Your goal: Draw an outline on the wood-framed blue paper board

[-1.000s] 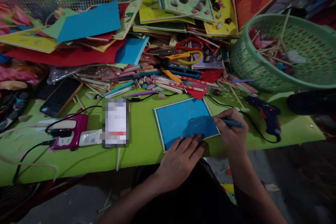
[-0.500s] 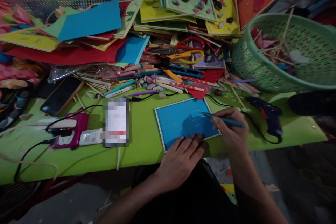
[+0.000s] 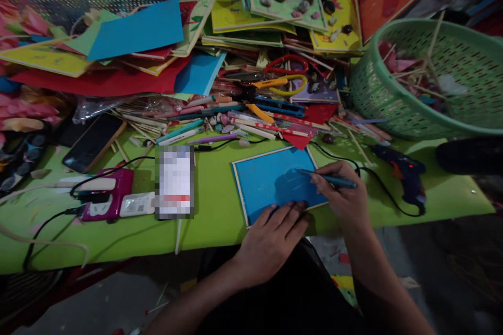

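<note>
A blue card (image 3: pixel 261 183) edged with thin pale sticks lies on the green tabletop in front of me. My left hand (image 3: pixel 271 243) rests flat across its near edge, fingers stretched out on the card. In my right hand (image 3: pixel 343 193) is a dark teal pen (image 3: pixel 340 181), pinched between thumb and fingers, its tip over the card right of centre. Faint light lines, among them a curved one, show on the blue surface near the tip. The card's lower right part is partly hidden by my hands.
Pens, sticks, pebbles and scissors (image 3: pixel 288 84) crowd the area behind the card. A green basket (image 3: pixel 365 84) and a glue gun (image 3: pixel 404 172) stand to the right. Left are a blurred-screen phone (image 3: pixel 175 183), a magenta power strip (image 3: pixel 121 193) with cables, and another phone (image 3: pixel 94 141).
My right hand and the pen have shifted slightly left over the card. My left hand stays in place on the card's near edge.
</note>
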{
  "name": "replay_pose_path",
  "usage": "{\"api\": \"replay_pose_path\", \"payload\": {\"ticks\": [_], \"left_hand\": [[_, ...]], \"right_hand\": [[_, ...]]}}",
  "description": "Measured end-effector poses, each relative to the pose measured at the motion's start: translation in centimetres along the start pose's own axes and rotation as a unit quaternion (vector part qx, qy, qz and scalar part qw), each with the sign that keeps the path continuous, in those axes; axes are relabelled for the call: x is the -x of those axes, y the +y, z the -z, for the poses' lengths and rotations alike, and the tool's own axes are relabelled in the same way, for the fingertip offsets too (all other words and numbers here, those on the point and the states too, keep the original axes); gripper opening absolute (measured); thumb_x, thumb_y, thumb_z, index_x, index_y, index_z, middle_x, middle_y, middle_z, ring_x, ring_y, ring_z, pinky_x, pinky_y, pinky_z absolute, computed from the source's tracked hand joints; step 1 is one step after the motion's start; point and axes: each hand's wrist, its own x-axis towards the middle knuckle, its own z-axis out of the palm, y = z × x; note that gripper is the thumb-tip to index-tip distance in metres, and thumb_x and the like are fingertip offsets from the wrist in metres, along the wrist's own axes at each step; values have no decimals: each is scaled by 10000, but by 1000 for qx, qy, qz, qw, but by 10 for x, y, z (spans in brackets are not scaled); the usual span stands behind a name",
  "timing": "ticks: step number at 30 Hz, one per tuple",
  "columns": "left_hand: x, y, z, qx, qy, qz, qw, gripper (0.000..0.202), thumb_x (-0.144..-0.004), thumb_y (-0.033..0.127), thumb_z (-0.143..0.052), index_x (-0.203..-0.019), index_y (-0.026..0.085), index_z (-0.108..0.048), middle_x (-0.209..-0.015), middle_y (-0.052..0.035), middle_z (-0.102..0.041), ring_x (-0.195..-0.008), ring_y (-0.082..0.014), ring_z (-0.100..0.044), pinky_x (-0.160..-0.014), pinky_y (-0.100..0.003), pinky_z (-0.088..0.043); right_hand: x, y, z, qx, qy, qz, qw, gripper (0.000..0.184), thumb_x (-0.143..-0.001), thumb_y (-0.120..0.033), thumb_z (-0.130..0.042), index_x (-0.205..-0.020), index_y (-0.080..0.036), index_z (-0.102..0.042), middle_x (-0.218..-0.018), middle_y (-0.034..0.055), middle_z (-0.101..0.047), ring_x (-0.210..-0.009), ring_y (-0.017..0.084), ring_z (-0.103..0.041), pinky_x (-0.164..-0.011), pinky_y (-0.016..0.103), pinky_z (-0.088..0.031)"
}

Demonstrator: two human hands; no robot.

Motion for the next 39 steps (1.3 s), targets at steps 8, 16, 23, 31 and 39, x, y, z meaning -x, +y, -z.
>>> {"api": "replay_pose_path", "payload": {"ticks": [8,16,23,31,39], "left_hand": [[0,-1,-2,-1,4,0,1000,421,-1092,272,-531,-1504,204,-583,-1636,-34,-537,-1453,-208,-492,-1157,-378,-410],[0,0,0,-1,7,4,1000,415,-1086,281,-547,-1491,205,-594,-1624,-34,-549,-1426,-205,-510,-1150,-377,-417],[1,0,-3,0,2,3,1000,433,-1095,274,-524,-1520,206,-566,-1646,-37,-523,-1449,-208,-493,-1183,-381,-389],[1,1,-3,-2,5,4,1000,424,-1091,283,-539,-1507,215,-581,-1647,-29,-524,-1446,-204,-496,-1164,-378,-410],[0,0,0,-4,6,2,1000,408,-1092,286,-535,-1489,216,-600,-1630,-34,-543,-1427,-201,-513,-1159,-367,-415]], "right_hand": [[0,-2,-1,-3,-11,7,1000,126,-899,-325,-761,-849,-236,-686,-720,0,-658,-556,145,-571,-504,279,-454],[-1,-11,1,2,-20,11,1000,121,-860,-280,-739,-774,-237,-665,-654,-13,-614,-547,138,-531,-493,265,-418],[3,-4,3,-10,-24,-6,1000,130,-883,-306,-758,-825,-227,-672,-677,-13,-617,-545,133,-528,-496,271,-407],[3,7,2,-16,-5,-11,1000,171,-913,-359,-776,-888,-220,-681,-741,7,-670,-587,146,-581,-522,282,-445],[2,0,3,-3,-18,-2,1000,142,-908,-328,-759,-848,-227,-678,-721,0,-655,-601,149,-582,-546,287,-447]]}}
